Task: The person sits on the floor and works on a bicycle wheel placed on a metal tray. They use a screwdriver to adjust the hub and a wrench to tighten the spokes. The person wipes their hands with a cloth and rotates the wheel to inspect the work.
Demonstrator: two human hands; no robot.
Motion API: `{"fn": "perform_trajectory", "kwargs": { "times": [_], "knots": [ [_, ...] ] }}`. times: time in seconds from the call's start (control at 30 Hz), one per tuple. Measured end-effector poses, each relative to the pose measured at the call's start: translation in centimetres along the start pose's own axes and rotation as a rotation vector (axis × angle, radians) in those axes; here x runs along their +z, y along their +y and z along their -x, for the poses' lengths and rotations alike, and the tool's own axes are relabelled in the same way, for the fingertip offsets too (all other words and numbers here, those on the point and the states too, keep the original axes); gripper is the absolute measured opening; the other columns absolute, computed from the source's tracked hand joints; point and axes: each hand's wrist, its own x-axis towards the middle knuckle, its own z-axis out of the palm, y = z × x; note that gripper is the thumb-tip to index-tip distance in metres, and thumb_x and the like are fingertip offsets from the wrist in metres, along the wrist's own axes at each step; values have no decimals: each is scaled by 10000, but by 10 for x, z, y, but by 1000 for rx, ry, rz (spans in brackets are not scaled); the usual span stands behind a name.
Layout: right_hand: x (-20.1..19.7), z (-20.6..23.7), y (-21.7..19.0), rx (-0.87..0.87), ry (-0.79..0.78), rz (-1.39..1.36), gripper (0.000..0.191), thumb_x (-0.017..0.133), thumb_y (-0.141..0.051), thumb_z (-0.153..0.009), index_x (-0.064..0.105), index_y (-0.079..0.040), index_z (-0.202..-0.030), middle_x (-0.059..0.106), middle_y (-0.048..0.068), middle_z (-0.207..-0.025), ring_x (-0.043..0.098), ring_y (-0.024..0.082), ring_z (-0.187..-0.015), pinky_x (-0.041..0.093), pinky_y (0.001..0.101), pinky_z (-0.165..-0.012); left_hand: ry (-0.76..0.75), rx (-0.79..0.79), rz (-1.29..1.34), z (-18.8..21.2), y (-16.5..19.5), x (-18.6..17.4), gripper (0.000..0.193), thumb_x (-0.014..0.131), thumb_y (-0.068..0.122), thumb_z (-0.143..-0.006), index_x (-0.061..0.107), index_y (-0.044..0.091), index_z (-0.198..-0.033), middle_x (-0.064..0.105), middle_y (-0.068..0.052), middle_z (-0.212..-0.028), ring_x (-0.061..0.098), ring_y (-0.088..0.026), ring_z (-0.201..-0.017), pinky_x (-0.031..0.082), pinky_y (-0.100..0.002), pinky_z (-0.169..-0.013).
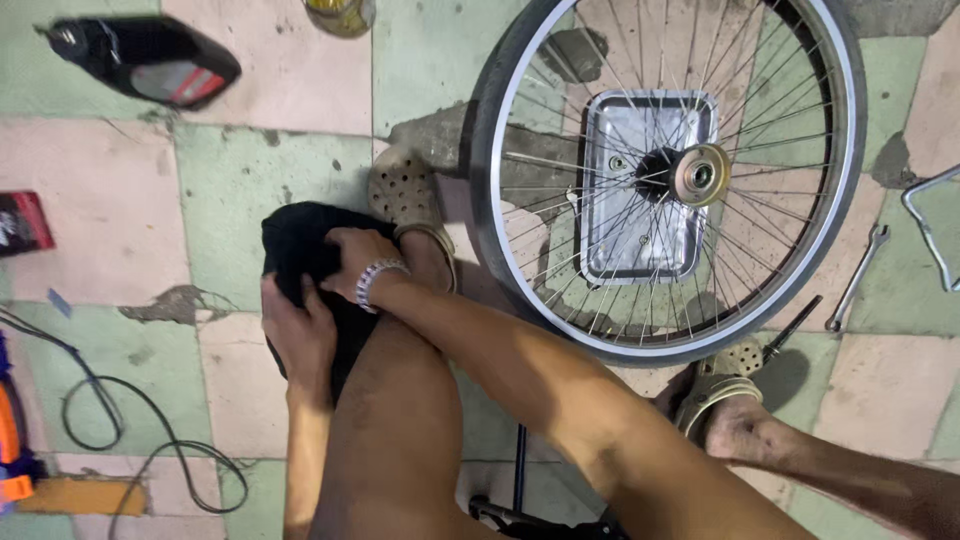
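Observation:
A black cloth (300,240) lies bunched over my left knee, above the tiled floor. My left hand (298,338) grips its lower edge from below. My right hand (358,260), with a beaded bracelet at the wrist, presses on the cloth from the right, fingers curled into the fabric. Right beside it lies a bicycle wheel (668,170) with a black tyre, silver rim and spokes, flat on the floor against my sandalled feet.
A metal tray (600,250) sits under the wheel's spokes. A spanner (858,277) and a screwdriver (795,325) lie to the right. A black and red part (145,60) rests top left, a black cable (120,420) loops at lower left.

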Motion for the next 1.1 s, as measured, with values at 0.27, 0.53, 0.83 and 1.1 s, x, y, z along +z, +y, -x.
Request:
{"fn": "perform_trajectory", "kwargs": {
  "times": [0.27, 0.53, 0.83, 1.1],
  "knots": [
    [-97, 156, 140, 144, 469, -302, 358, 757, -166, -901, 712, -21, -1225, 769, 149, -1142, 775, 229, -973, 624, 355, -861, -365, 914, 32, -69, 137, -4, 428, 593, 24, -867, 626, 1, -1293, 684, -217, -1236, 638, -396, -1153, 510, -469, -987],
    [-141, 273, 221, 472, 727, -270, 172, 768, -143, -896, 723, -3, -986, 758, 165, -908, 722, 260, -832, 564, 356, -777, -1245, 612, -419, 22, 273, 235, 408, 609, 90, -881, 585, 62, -1287, 603, -193, -1305, 608, -398, -1209, 502, -547, -940],
    [-149, 278, 222, 509, 663, -819, 231, 730, -162, -898, 732, 36, -1017, 788, 129, -864, 739, 185, -752, 565, 314, -689, -1067, 501, -67, 50, 269, 300, 740, 567, 375, -941, 376, 18, -1560, 267, -245, -1665, 291, -417, -1527, 313, -481, -1215],
    [-151, 277, 221, 527, 586, -764, 312, 733, -217, -881, 736, 22, -1082, 793, 157, -931, 756, 225, -807, 589, 345, -723, -1126, 385, -245, 46, 301, 287, 968, 661, 533, -822, 269, 116, -1604, 199, -197, -1674, 221, -371, -1542, 277, -478, -1209]
  ]
}}
